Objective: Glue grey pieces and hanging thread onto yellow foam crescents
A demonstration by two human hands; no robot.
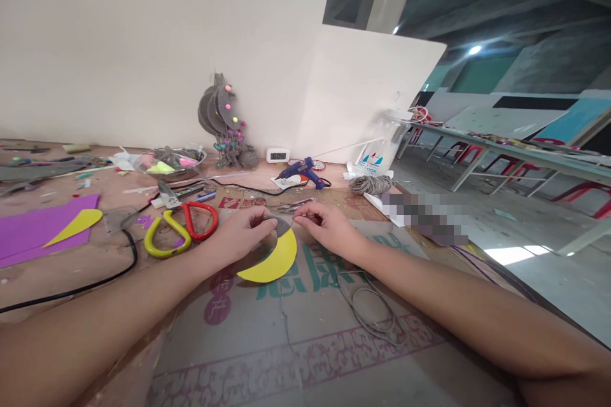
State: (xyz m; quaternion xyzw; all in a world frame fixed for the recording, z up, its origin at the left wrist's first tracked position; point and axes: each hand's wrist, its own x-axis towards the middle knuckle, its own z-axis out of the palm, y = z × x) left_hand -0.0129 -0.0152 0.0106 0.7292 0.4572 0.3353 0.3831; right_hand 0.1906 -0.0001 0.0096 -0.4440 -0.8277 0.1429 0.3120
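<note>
In the middle of the head view is a yellow crescent (273,262) with a grey curved edge at its top. My left hand (251,232) pinches the grey top edge between thumb and fingers, and the crescent hangs tilted below it. Just to the right, my right hand (321,224) has its thumb and fingertips pressed together beside that edge. What they pinch is too small to make out. A thin grey cord (375,315) lies in loose loops below my right forearm, on a printed grey plastic sheet (229,356).
Red-and-yellow-handled scissors (179,229) lie left of my left hand. Behind are a blue glue gun (308,172), a small digital clock (278,154), a grey cord coil (370,185) and a hanging ornament (222,117). Purple sheets (45,229) lie at left; a plastic tub (377,146) stands at right.
</note>
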